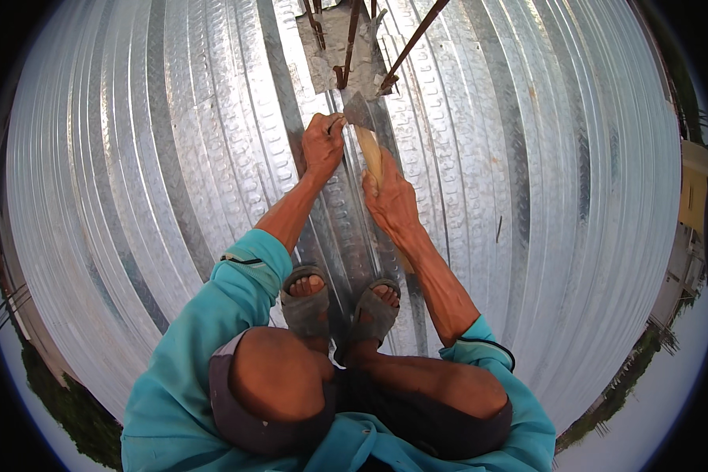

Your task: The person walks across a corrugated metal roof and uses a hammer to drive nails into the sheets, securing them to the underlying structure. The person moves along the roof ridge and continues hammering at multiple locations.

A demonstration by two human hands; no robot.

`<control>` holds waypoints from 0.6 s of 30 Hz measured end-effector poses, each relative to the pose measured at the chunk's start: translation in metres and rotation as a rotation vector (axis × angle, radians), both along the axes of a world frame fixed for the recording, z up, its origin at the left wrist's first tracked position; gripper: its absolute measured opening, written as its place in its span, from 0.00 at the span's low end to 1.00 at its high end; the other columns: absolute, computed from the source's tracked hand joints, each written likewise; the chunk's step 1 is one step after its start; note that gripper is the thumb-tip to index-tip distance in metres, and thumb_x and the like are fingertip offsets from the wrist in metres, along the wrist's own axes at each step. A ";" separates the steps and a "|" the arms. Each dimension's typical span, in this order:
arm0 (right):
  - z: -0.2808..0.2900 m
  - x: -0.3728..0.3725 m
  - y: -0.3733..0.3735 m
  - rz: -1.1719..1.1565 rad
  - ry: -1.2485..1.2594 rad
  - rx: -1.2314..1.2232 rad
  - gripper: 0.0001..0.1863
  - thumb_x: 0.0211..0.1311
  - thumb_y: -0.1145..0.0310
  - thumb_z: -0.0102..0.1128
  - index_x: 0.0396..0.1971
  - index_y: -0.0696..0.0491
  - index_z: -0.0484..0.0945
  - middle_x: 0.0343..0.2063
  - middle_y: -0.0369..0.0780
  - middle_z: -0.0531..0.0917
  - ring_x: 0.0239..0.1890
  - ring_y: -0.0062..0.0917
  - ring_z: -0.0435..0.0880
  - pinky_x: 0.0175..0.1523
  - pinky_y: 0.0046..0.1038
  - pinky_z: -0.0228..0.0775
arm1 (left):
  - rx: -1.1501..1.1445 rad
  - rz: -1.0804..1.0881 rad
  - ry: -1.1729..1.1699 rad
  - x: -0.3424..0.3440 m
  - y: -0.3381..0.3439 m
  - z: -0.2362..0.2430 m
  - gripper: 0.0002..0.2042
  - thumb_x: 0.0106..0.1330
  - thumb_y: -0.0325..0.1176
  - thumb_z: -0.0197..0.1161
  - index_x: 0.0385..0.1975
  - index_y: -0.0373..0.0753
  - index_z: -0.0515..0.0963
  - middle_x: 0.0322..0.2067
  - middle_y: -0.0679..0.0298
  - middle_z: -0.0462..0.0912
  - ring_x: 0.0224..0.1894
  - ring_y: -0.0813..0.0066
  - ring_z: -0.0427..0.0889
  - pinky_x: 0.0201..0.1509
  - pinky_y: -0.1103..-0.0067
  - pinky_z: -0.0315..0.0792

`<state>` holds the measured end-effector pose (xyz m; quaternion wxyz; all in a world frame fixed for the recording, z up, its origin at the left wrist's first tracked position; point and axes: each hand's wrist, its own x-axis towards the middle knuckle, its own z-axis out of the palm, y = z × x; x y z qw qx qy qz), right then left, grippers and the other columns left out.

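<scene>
My right hand [392,195] is closed round the pale wooden handle [369,151] of a tool with a flat, grey, pointed metal blade [359,111]. The blade points away from me, just above the ribbed metal decking [236,169]. Beside it, my left hand [323,143] is closed, thumb and fingers pinched close to the blade; anything between the fingertips is too small to make out. Just beyond both hands is a rough opening [334,55] in the sheets, filled with grey concrete.
Rusty reinforcing bars [349,46] rise from the opening, one leaning right [414,41]. My sandalled feet [307,303] rest on the decking below my hands. A thin dark stick [499,229] lies to the right. Past the right edge stands a yellowish building [694,185].
</scene>
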<state>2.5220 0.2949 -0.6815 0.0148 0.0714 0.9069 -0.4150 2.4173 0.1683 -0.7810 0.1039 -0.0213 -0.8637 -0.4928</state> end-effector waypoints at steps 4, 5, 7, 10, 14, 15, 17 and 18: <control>0.024 -0.011 -0.014 0.013 0.253 0.047 0.29 0.67 0.64 0.54 0.62 0.61 0.59 0.38 0.62 0.78 0.31 0.56 0.82 0.31 0.49 0.75 | 0.004 -0.003 -0.023 -0.001 0.000 0.003 0.05 0.63 0.30 0.65 0.34 0.37 0.84 0.28 0.55 0.78 0.30 0.57 0.81 0.35 0.68 0.73; 0.028 -0.014 -0.017 0.015 0.283 0.033 0.29 0.67 0.64 0.54 0.63 0.60 0.58 0.37 0.61 0.79 0.31 0.55 0.82 0.31 0.49 0.75 | 0.001 0.003 -0.046 0.001 -0.003 0.003 0.05 0.62 0.30 0.65 0.34 0.37 0.84 0.28 0.55 0.78 0.30 0.57 0.81 0.35 0.68 0.73; 0.017 -0.010 -0.016 0.034 0.160 0.096 0.29 0.67 0.63 0.53 0.63 0.60 0.58 0.35 0.59 0.79 0.31 0.54 0.83 0.30 0.50 0.75 | 0.007 -0.009 -0.089 0.002 0.000 0.014 0.05 0.62 0.30 0.65 0.34 0.36 0.84 0.28 0.55 0.79 0.30 0.57 0.81 0.35 0.68 0.73; -0.015 -0.017 -0.012 0.067 -0.147 0.193 0.29 0.68 0.68 0.53 0.64 0.63 0.57 0.38 0.65 0.79 0.39 0.59 0.82 0.40 0.48 0.77 | -0.016 -0.015 -0.013 0.002 0.002 0.000 0.04 0.62 0.26 0.63 0.34 0.35 0.83 0.28 0.55 0.78 0.30 0.56 0.81 0.35 0.68 0.73; 0.009 -0.028 -0.015 0.020 0.219 0.066 0.29 0.67 0.65 0.54 0.63 0.62 0.58 0.44 0.62 0.78 0.36 0.55 0.83 0.34 0.47 0.77 | -0.005 -0.041 0.014 -0.002 -0.002 0.004 0.04 0.63 0.26 0.63 0.34 0.35 0.83 0.28 0.54 0.78 0.29 0.55 0.80 0.34 0.68 0.73; 0.019 -0.027 -0.017 0.019 0.255 0.035 0.29 0.67 0.66 0.54 0.63 0.63 0.59 0.44 0.62 0.78 0.36 0.56 0.83 0.35 0.47 0.77 | -0.004 -0.025 0.010 0.001 -0.005 0.004 0.04 0.63 0.26 0.63 0.34 0.35 0.83 0.28 0.54 0.78 0.29 0.56 0.80 0.34 0.67 0.72; 0.037 -0.024 -0.016 0.002 0.330 -0.003 0.29 0.66 0.66 0.55 0.62 0.63 0.59 0.45 0.62 0.77 0.37 0.57 0.82 0.36 0.48 0.77 | -0.006 -0.038 0.029 -0.001 -0.004 0.009 0.05 0.63 0.27 0.63 0.34 0.35 0.83 0.28 0.54 0.78 0.29 0.56 0.80 0.34 0.67 0.72; 0.031 -0.018 -0.010 0.020 0.312 0.014 0.28 0.67 0.66 0.54 0.62 0.62 0.58 0.43 0.62 0.78 0.36 0.57 0.82 0.38 0.50 0.76 | -0.001 -0.054 0.041 -0.001 0.000 0.012 0.05 0.63 0.27 0.63 0.34 0.35 0.83 0.28 0.54 0.78 0.29 0.56 0.80 0.34 0.67 0.72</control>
